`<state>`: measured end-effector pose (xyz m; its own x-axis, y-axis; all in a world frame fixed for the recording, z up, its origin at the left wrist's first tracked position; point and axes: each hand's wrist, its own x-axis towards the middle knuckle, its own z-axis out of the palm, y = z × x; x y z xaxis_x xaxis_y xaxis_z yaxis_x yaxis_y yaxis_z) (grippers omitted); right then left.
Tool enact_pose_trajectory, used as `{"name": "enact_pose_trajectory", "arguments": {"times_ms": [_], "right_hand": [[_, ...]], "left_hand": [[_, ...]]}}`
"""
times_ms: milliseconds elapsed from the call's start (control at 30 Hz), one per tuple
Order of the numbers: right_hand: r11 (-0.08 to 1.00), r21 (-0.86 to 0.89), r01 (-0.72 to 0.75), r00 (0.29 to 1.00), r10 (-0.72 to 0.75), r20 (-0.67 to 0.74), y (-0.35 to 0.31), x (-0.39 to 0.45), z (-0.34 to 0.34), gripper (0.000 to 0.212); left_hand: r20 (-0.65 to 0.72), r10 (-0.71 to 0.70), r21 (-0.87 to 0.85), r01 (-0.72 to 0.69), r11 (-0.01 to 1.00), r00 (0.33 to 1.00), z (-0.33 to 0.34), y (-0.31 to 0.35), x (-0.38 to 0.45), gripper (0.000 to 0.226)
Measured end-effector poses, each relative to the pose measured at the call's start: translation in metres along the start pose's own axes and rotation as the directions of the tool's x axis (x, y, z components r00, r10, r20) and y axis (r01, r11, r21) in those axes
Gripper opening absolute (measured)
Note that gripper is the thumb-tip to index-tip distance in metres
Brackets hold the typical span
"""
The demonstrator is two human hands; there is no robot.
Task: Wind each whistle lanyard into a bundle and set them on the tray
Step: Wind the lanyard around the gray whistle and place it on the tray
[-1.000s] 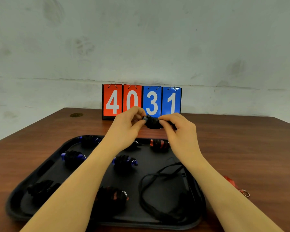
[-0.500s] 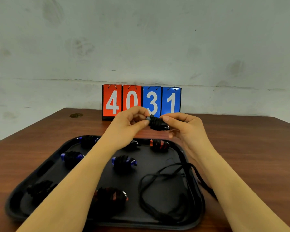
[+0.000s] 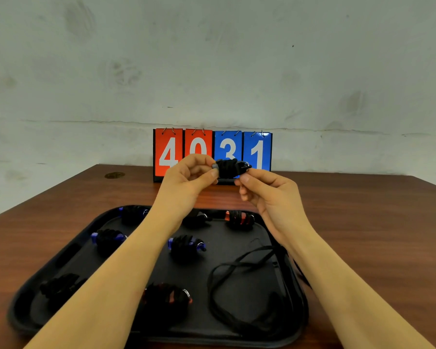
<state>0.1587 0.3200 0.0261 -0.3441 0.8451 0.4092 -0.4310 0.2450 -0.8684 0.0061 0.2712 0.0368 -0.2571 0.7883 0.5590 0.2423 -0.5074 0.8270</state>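
Observation:
A whistle wrapped in black lanyard (image 3: 230,168) is held in the air above the far edge of the black tray (image 3: 68,253). My left hand (image 3: 186,182) pinches its left end between thumb and fingers. My right hand (image 3: 264,192) pinches the right end with thumb and forefinger. A loose stretch of black lanyard (image 3: 239,270) trails from my right hand down onto the tray's right side and over its edge. Several wound bundles lie on the tray, among them blue ones (image 3: 186,245) (image 3: 108,238) and red ones (image 3: 239,219) (image 3: 166,298).
A flip scoreboard (image 3: 212,152) reading 4031 stands on the brown table (image 3: 363,222) behind my hands, against a pale wall. A round brass fitting (image 3: 114,175) sits in the table's far left.
My hands have lifted the bundle slightly. My right hand has turned palm-up and come round under the bundle's right end, and the loose lanyard has shifted with it.

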Motion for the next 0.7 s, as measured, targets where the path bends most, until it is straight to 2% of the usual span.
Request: {"name": "enact_pose_trajectory", "arguments": {"times_ms": [233,333,433,567,633,700], "right_hand": [[0.997,-0.078,0.005,0.998,-0.010,-0.064,0.0037,0.0001,0.0026,0.008],[0.995,-0.102,-0.002,0.999,-0.001,-0.034,0.0011,0.0014,-0.0011,0.006],[0.990,-0.140,-0.013,0.999,0.017,0.028,-0.0018,0.0015,-0.0040,0.010],[0.981,-0.184,-0.054,0.998,0.057,0.012,-0.0027,0.0012,-0.0043,0.010],[0.983,-0.167,-0.077,0.997,0.074,-0.022,-0.0037,0.0010,-0.0037,0.007],[0.986,-0.143,-0.090,0.995,0.083,-0.052,-0.0042,0.0012,-0.0031,0.006]], "left_hand": [[0.031,0.043,0.106,-0.046,0.993,0.999,-0.0003,-0.0004,-0.0009,0.013],[0.068,0.026,0.003,-0.026,1.000,0.997,-0.0028,0.0016,-0.0018,0.002],[0.078,-0.043,-0.053,0.047,0.997,0.996,-0.0012,0.0029,-0.0017,0.030],[0.122,-0.165,-0.117,0.179,0.977,0.979,0.0015,0.0013,-0.0012,0.033],[0.175,-0.195,-0.174,0.226,0.959,0.965,0.0006,-0.0003,-0.0007,0.039],[0.224,-0.196,-0.152,0.233,0.961,0.955,0.0001,-0.0004,-0.0015,0.042]]}}
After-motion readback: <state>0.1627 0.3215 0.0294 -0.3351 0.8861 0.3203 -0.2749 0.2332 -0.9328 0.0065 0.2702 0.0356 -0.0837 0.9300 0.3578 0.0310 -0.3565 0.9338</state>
